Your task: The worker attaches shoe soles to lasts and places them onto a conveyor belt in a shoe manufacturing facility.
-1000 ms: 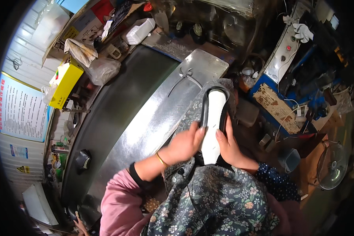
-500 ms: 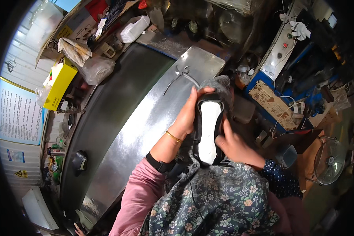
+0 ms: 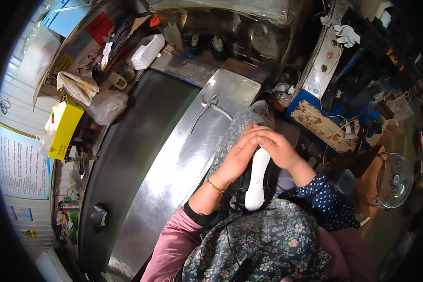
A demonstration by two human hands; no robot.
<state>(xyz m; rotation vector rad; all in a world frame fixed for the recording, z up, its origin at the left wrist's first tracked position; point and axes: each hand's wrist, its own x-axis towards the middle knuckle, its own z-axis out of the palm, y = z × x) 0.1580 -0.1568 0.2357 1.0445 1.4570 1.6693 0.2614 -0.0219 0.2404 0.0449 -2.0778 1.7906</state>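
Observation:
A black shoe upper (image 3: 241, 193) with a white insole (image 3: 255, 185) facing up lies lengthwise before me, its near end against my flowered apron (image 3: 286, 235). My left hand (image 3: 239, 157) and my right hand (image 3: 281, 149) meet over its far end, fingers overlapping and closed round it. They hide that end of the shoe. Grey patterned cloth (image 3: 249, 117) lies just beyond my hands. On the metal tabletop (image 3: 162, 174) to the left rests a pair of pincers (image 3: 209, 104) with splayed handles.
A dark conveyor belt (image 3: 131, 145) runs along the left, with another black shoe piece (image 3: 99, 215) on it. A yellow box (image 3: 66, 129) and a plastic bag (image 3: 108, 108) stand at its far side. To the right are a blue-framed machine (image 3: 310, 124) and a fan (image 3: 395, 181).
My right hand has moved from the shoe's right side up to its far end, beside my left hand. Both hands now cover that end. The view has shifted slightly.

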